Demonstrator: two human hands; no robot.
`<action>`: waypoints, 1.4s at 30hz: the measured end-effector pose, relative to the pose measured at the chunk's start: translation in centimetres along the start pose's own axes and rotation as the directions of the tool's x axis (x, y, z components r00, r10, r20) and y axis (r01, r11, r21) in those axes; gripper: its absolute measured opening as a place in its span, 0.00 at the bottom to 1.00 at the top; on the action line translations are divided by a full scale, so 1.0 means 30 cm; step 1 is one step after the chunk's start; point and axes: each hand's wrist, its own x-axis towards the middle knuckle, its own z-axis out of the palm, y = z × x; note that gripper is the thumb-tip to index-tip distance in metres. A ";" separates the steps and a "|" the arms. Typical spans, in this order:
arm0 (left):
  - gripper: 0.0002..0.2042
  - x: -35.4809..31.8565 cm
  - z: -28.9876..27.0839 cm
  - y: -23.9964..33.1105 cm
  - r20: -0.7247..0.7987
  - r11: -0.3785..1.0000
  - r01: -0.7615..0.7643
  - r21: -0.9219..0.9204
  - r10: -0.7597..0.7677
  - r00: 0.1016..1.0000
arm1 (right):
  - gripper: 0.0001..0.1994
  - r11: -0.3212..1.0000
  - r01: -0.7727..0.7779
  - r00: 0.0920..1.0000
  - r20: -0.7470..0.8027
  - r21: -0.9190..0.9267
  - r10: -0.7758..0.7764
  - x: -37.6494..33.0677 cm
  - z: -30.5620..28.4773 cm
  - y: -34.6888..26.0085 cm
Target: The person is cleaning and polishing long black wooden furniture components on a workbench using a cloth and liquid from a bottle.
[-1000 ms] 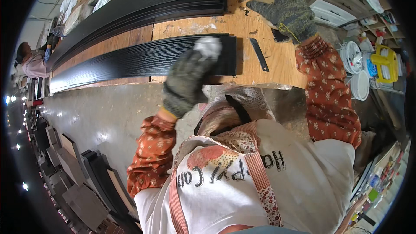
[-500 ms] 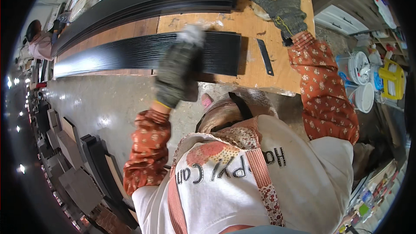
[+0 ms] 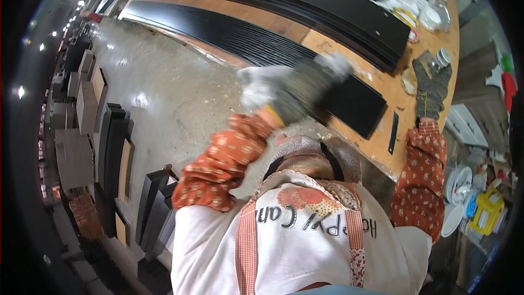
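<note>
Gloves: two, grey knit, one on each hand.
Left hand: closed on a pale cloth, over the near black board.
Right hand: open, flat on the wooden bench, beside a small black tool.
Boards: near one single; far stack, count unclear.
Jar: one, contents unclear.
White buckets: two, right of bench, contents hidden.

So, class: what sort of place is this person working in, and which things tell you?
Most likely a woodworking or furniture-finishing workshop. Long black boards lie on a wooden workbench, more dark panels lean beside the dusty floor, and both hands wear work gloves.
</note>
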 end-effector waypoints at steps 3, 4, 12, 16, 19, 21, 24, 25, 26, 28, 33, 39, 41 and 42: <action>0.21 0.033 0.116 0.090 -0.042 0.975 -0.219 -0.034 0.218 0.975 | 0.44 0.994 -0.076 0.996 0.032 -0.074 0.079 -0.007 -0.018 -0.015; 0.24 0.018 0.136 0.038 0.089 0.994 -0.105 -0.023 0.106 0.990 | 0.44 0.994 -0.092 0.995 0.044 -0.051 0.095 -0.015 -0.022 -0.012; 0.38 -0.268 -0.204 -0.910 -0.150 0.848 0.531 0.004 -0.524 0.838 | 0.48 0.963 -0.195 0.974 -0.149 -0.186 0.168 -0.046 -0.018 0.123; 0.21 -0.249 -0.281 -1.071 -0.265 0.717 0.695 0.052 -0.661 0.702 | 0.35 0.941 -0.087 0.974 -0.227 -0.326 0.011 -0.042 -0.053 0.073; 0.15 -0.107 -0.187 -0.893 -0.351 0.984 0.178 -0.022 -0.174 0.920 | 0.13 0.970 -0.228 0.954 -0.181 0.084 0.240 -0.077 -0.107 -0.043; 0.15 -0.012 -0.095 -0.661 -0.389 0.980 -0.189 -0.059 0.152 0.909 | 0.08 0.948 -0.272 0.945 -0.138 0.164 0.295 -0.137 -0.104 -0.140; 0.25 0.054 0.005 -0.381 -0.280 0.911 -0.405 -0.077 0.371 0.886 | 0.19 0.989 -0.134 0.973 -0.178 0.065 0.144 -0.224 -0.006 -0.291; 0.30 0.051 0.018 -0.360 -0.112 0.920 -0.379 -0.095 0.369 0.923 | 0.23 0.996 -0.086 0.978 -0.187 0.030 0.090 -0.249 0.038 -0.341; 0.28 0.028 0.015 -0.382 -0.109 0.964 -0.252 -0.081 0.243 0.964 | 0.27 0.999 -0.034 0.982 -0.188 -0.007 0.033 -0.275 0.078 -0.396; 0.24 -0.036 -0.025 -0.565 -0.102 0.991 -0.110 -0.070 0.103 0.989 | 0.35 1.000 -0.010 0.991 -0.137 -0.009 0.009 -0.316 0.154 -0.496; 0.13 -0.237 -0.238 -1.244 -0.109 0.888 0.383 0.253 -0.368 0.924 | 0.43 0.994 -0.106 0.989 0.100 0.007 0.105 -0.421 0.217 -0.633; 0.19 -0.123 -0.208 -0.958 0.055 0.905 0.419 0.073 -0.423 0.904 | 0.42 0.993 -0.044 0.999 0.005 0.111 0.044 -0.456 0.234 -0.570; 0.29 -0.099 -0.105 -0.644 -0.047 0.986 0.119 0.117 -0.115 0.992 | 0.42 0.953 -0.074 0.995 -0.040 0.295 0.090 -0.467 0.245 -0.550; 0.31 -0.058 -0.073 -0.555 -0.141 0.980 -0.121 -0.160 0.098 0.985 | 0.42 0.979 0.022 0.999 -0.036 0.202 -0.015 -0.470 0.248 -0.545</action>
